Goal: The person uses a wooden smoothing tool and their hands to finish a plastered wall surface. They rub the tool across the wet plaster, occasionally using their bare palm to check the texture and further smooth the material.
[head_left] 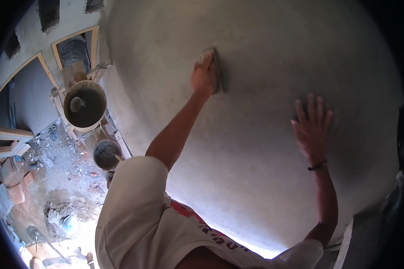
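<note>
A broad grey plastered wall (256,179) fills the middle and right. Up on it, my left hand (203,80) is closed round the grip of a plastering float (218,78), whose narrow edge shows along the hand's right side. The float's face is turned to the wall and hidden from me. Farther right and lower, my right hand (312,132) lies with its fingers spread and the palm toward the wall, holding nothing. A dark bead bracelet (318,166) circles that wrist.
At left, a large bucket (104,101) with a pale scoop-like thing inside stands on a wooden scaffold (58,105). Below it sits a smaller bucket (107,154) of grey mix. Rubble (54,154), broken bricks (17,193) and a pair of sandals (53,132) lie on the floor.
</note>
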`<state>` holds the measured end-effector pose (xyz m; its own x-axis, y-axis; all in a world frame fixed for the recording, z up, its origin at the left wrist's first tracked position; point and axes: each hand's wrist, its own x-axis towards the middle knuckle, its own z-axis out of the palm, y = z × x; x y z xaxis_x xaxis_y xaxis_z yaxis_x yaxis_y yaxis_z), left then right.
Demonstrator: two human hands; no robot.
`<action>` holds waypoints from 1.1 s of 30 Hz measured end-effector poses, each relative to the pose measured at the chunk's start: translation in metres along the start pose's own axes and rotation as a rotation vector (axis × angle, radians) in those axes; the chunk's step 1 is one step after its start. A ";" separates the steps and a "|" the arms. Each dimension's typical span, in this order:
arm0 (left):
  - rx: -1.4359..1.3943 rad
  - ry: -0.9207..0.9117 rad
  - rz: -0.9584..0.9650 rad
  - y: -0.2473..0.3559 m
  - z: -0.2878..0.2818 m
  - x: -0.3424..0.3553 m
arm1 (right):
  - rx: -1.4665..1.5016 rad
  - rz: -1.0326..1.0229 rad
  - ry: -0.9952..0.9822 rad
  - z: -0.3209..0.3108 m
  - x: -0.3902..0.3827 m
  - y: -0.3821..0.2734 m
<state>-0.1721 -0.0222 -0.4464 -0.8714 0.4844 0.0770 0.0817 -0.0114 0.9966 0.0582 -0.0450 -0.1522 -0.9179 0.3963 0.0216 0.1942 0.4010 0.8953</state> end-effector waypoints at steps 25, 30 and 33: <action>-0.134 -0.150 -0.132 -0.064 -0.008 -0.197 | -0.044 -0.516 0.040 0.027 0.086 -0.074; -0.128 -0.252 -0.151 -0.065 -0.003 -0.203 | 0.008 -0.499 0.027 0.034 0.070 -0.088; -0.130 -0.206 -0.094 -0.061 0.004 -0.209 | 0.003 -0.451 0.034 0.034 0.076 -0.090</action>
<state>0.0072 -0.1189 -0.5238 -0.7545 0.6562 -0.0103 -0.0695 -0.0642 0.9955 -0.0170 -0.0230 -0.2465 -0.9219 0.1538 -0.3557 -0.2269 0.5300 0.8171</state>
